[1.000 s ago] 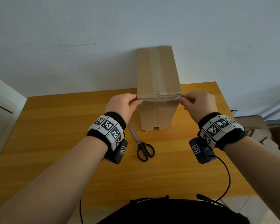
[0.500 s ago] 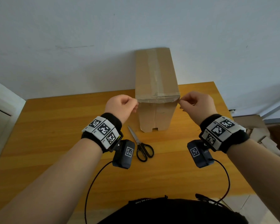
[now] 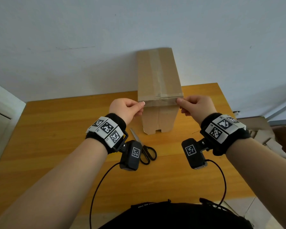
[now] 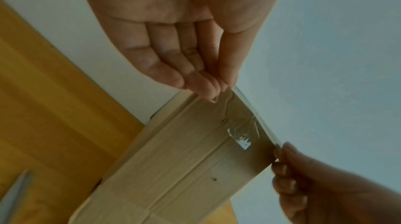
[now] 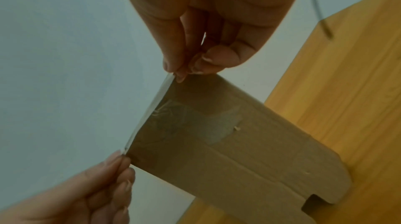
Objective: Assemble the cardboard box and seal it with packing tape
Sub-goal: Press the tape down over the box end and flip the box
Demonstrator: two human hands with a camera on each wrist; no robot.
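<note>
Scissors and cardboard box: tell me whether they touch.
Apart. The head view shows bare table between the scissors blade tip and the cardboard box bottom edge; the box stands on end beyond them.

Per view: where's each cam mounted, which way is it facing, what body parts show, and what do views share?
Head: on the head, facing forward and down at the table; both forearms, left hand, right hand.
Left wrist: under the left wrist, looking along the palm at the cardboard box; right hand enters lower right.
Right wrist: mirrored; left hand enters lower left.
Shared: all three show both hands pinching clear tape at the box's top edge.
</note>
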